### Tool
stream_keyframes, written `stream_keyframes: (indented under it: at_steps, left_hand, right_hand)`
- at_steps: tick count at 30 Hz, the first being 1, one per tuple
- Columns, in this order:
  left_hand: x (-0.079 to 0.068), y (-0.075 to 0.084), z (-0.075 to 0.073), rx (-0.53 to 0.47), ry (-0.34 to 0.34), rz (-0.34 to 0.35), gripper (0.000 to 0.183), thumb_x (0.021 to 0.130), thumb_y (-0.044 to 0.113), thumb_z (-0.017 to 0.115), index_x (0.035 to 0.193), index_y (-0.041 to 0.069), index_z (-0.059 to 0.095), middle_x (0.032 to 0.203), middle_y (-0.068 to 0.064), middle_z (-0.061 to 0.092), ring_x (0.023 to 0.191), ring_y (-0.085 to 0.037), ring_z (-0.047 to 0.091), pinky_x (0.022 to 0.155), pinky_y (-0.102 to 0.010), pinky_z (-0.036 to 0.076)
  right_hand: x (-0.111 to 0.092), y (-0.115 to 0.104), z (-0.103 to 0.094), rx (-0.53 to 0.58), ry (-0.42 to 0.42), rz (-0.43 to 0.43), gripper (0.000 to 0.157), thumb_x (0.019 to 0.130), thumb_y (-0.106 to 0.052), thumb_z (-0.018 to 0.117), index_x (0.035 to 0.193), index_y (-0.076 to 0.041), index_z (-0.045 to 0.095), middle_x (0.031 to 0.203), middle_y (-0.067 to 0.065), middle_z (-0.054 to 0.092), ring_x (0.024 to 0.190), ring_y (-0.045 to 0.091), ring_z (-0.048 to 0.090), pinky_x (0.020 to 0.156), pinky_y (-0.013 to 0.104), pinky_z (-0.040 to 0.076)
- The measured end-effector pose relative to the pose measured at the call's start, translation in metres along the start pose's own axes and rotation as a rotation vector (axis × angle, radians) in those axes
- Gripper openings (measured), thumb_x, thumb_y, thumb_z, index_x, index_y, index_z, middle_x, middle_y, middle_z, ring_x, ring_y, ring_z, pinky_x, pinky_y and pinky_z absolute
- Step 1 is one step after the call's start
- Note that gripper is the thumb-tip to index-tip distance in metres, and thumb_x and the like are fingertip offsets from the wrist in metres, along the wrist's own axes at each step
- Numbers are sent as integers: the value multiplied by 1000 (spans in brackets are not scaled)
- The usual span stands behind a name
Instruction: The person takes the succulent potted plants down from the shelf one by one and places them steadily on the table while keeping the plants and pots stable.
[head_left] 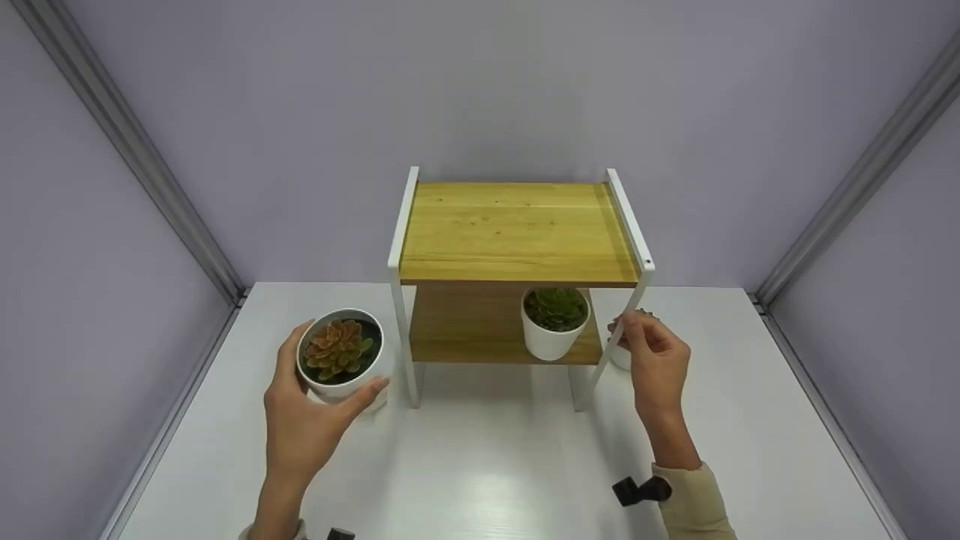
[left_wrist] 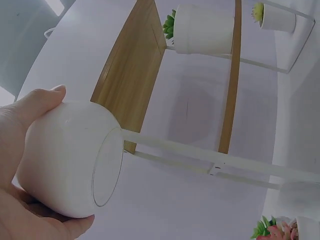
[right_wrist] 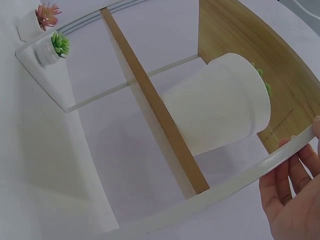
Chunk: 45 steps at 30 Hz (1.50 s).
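My left hand (head_left: 300,427) grips a round white pot (left_wrist: 70,155) from its side, thumb and fingers spread round it. An orange-green succulent (head_left: 337,352) fills this pot, which is to the left of a two-tier wooden shelf (head_left: 517,232) with a white frame. At the shelf's right side, my right hand (head_left: 660,367) pinches the white front post (right_wrist: 280,155) between thumb and fingers. On the lower board (head_left: 465,330), toward the right, stands a tapered white pot (head_left: 551,341) with a green succulent, near that hand.
Another small white pot (head_left: 621,358) is partly hidden behind the right post and hand. Low by the shelf's left side are pink and green succulents (left_wrist: 277,230) in white pots. The white table (head_left: 465,465) is bounded by pale panels (head_left: 510,90) at the back and sides.
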<state>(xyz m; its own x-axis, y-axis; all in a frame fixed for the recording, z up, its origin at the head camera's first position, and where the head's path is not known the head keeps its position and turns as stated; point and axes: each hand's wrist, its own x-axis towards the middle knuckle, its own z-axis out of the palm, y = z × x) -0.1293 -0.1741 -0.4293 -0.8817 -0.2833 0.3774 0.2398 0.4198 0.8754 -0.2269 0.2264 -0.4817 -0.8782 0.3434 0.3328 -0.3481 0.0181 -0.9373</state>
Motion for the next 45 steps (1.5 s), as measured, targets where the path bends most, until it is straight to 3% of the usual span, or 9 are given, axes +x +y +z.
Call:
stream_keyframes:
  at_steps: [18, 34, 45]
  left_hand:
    - [29, -40, -15, 34, -55, 5, 104, 72, 18, 99, 157, 6, 41, 151, -15, 55, 138, -30, 54, 113, -61, 47]
    - [48, -80, -22, 96, -71, 14, 103, 75, 24, 98, 159, 7, 40, 152, -17, 54, 138, -33, 54, 114, -65, 45]
    - [54, -96, -26, 110, -93, -24, 105, 76, 24, 97, 160, 8, 37, 151, -20, 54, 137, -35, 53, 110, -66, 49]
  right_hand:
    - [-1, 0, -2, -19, 10, -4, 32, 104, -22, 69, 100, 9, 75, 91, 1, 77, 93, 15, 75, 88, 28, 63]
    - [-1, 1, -2, -18, 2, 3, 32, 104, -22, 69, 102, 9, 75, 92, -1, 77, 93, 13, 75, 87, 26, 63]
    - [0, 0, -2, 1, 2, 0, 29, 103, -22, 70, 102, 6, 76, 95, 13, 76, 91, 16, 76, 85, 26, 63]
